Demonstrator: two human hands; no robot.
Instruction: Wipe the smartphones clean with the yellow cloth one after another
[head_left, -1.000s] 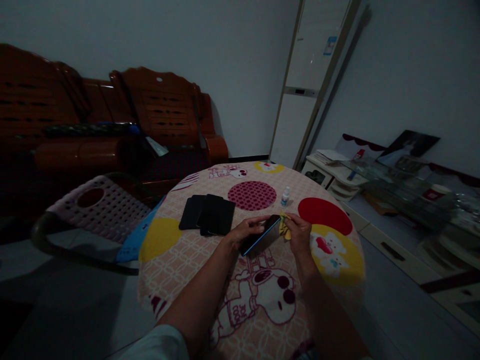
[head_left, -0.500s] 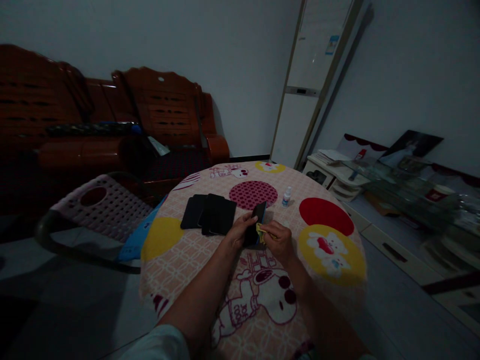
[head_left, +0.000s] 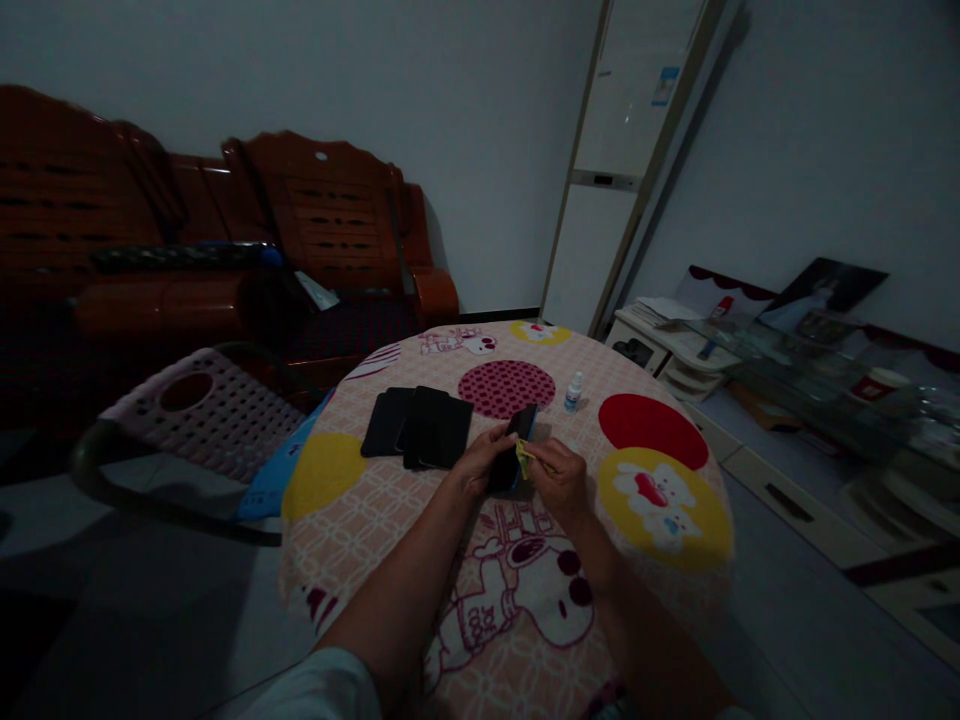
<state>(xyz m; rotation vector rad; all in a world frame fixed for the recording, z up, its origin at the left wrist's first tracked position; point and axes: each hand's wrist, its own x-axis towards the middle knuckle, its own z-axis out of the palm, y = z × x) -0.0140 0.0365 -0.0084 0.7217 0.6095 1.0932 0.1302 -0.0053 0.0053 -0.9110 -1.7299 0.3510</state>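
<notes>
Dark rectangular phone with a blue edge point(head_left: 516, 448), head view: held tilted above the round table in a pink patterned cloth with cartoon figures and coloured discs point(head_left: 420, 520), near its middle. Left hand point(head_left: 480, 462): fingers closed round the phone's left side, gripping it. Right hand point(head_left: 559, 478): fingers pinched shut on a small yellow cloth point(head_left: 523, 457), which touches the phone's right edge. Stack of flat black phones point(head_left: 418, 428): lying on the table just left of the hands, overlapping one another. Small white bottle with a blue label point(head_left: 573, 392): upright on the table beyond the hands, between the maroon disc and the red disc. Pink perforated plastic chair point(head_left: 202, 410): left of the table. Carved dark-red wooden sofa point(head_left: 225, 240): against the far wall.
</notes>
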